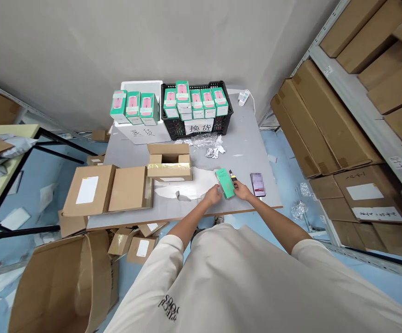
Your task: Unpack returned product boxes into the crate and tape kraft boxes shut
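A slim green box [226,183] is in front of me near the table's front edge, between my hands. My left hand [214,194] has its fingers curled at the box's left edge and appears to grip it; the fingertips are small and partly hidden. In my right hand [241,190], at the box's right side, is a black box cutter [235,180] with a yellow and white part, its far end pointing away from me. To the right of that hand lies a phone [258,184] with its screen lit.
An opened carton [170,166] and brown boxes [95,189] stand left on the table [242,148]. Behind are a black crate [227,121] and a white foam box [149,135] with green-and-pink boxes. Crumpled paper [216,150] lies between. Shelves of cartons [332,120] rise at right.
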`<state>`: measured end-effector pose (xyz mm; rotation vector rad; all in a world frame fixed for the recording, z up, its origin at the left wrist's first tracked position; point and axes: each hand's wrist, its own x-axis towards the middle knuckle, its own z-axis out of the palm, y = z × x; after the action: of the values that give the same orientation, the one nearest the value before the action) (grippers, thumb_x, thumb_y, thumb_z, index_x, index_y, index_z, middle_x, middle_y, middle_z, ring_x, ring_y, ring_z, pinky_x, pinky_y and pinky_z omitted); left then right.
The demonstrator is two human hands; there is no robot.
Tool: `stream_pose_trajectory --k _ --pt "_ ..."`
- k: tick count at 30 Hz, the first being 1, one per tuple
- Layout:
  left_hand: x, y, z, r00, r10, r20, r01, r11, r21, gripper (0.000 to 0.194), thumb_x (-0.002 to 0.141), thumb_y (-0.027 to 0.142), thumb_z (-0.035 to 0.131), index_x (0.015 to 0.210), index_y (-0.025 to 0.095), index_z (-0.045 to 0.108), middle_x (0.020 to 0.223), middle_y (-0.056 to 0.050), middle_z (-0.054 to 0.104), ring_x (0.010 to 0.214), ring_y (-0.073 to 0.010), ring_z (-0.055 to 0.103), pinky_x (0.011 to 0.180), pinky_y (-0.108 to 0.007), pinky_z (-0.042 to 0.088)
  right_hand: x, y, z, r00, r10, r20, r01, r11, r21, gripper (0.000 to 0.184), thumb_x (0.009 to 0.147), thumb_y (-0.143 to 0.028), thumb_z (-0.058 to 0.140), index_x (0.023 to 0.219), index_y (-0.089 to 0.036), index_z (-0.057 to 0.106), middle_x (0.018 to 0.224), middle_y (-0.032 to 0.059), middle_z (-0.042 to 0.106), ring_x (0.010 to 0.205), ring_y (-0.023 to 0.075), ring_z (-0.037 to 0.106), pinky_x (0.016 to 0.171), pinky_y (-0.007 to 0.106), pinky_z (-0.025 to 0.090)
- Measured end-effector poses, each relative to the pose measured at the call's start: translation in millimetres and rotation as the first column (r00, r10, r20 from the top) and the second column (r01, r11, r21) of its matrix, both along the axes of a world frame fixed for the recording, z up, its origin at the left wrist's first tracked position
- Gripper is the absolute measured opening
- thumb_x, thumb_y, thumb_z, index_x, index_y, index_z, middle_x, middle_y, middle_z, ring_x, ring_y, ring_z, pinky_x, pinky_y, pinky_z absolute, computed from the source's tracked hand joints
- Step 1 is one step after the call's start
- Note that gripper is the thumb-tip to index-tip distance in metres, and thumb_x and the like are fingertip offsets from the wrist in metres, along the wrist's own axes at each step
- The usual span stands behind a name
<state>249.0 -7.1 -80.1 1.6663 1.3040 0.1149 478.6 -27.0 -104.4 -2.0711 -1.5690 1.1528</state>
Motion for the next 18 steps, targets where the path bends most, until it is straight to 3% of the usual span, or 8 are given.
stream_pose_trajectory --k 1,4,7,13,18 --pt "9 -6 -7.0 0.996 0.069 0.053 -0.065 0.995 -0.072 0.047 0.086 0.023 0.062 0.130 0.018 0.048 0.128 -0.016 0.065 0.119 -0.0286 0.064 0.101 -0.042 0.047 2 -2 -1.9 1.000 0.007 -0.023 -0.008 1.000 -0.010 0.056 0.077 -0.012 0.061 0.131 -0.025 0.059 0.111 0.0052 0.076 0.100 0.0218 0.072 0.096 0.038 0.055" --pt "29 -20 -21.1 0.988 0.132 0.082 -0.121 0.984 -0.127 0.046 0.085 0.022 0.062 0.126 0.017 0.044 0.117 -0.014 0.069 0.108 -0.0262 0.068 0.095 -0.041 0.050 5 -5 -4.1 0.996 0.017 -0.088 -0.020 0.999 -0.026 0.063 0.076 -0.011 0.060 0.137 -0.024 0.052 0.110 0.0054 0.075 0.100 0.0214 0.073 0.097 0.039 0.055" --pt "36 -26 -21.6 0.967 0.207 0.146 -0.184 0.970 -0.156 0.052 0.082 0.020 0.063 0.129 0.018 0.040 0.116 -0.012 0.070 0.104 -0.0228 0.069 0.094 -0.039 0.051 5 -4 0.3 0.987 0.020 -0.162 -0.022 1.000 -0.013 0.062 0.078 -0.013 0.059 0.138 -0.024 0.049 0.110 0.0048 0.075 0.097 0.0208 0.073 0.096 0.039 0.055" --pt "22 -20 9.5 0.880 0.410 0.242 -0.382 0.911 -0.154 0.061 0.085 0.021 0.059 0.141 0.023 0.034 0.133 -0.014 0.065 0.120 -0.0217 0.064 0.100 -0.039 0.049 -3 8 25.1 0.929 0.023 -0.368 0.007 0.997 0.080 0.050 0.084 -0.016 0.053 0.133 -0.026 0.049 0.121 0.0072 0.072 0.106 0.0197 0.071 0.098 0.038 0.055" --pt "9 -6 32.1 0.853 0.449 0.265 -0.445 0.892 -0.078 0.058 0.092 0.026 0.051 0.146 0.022 0.032 0.136 -0.013 0.064 0.121 -0.0195 0.064 0.103 -0.036 0.049 -25 26 50.0 0.903 0.086 -0.422 0.011 0.975 0.222 0.049 0.083 -0.017 0.053 0.131 -0.025 0.051 0.132 0.0085 0.066 0.123 0.0199 0.063 0.103 0.037 0.052"
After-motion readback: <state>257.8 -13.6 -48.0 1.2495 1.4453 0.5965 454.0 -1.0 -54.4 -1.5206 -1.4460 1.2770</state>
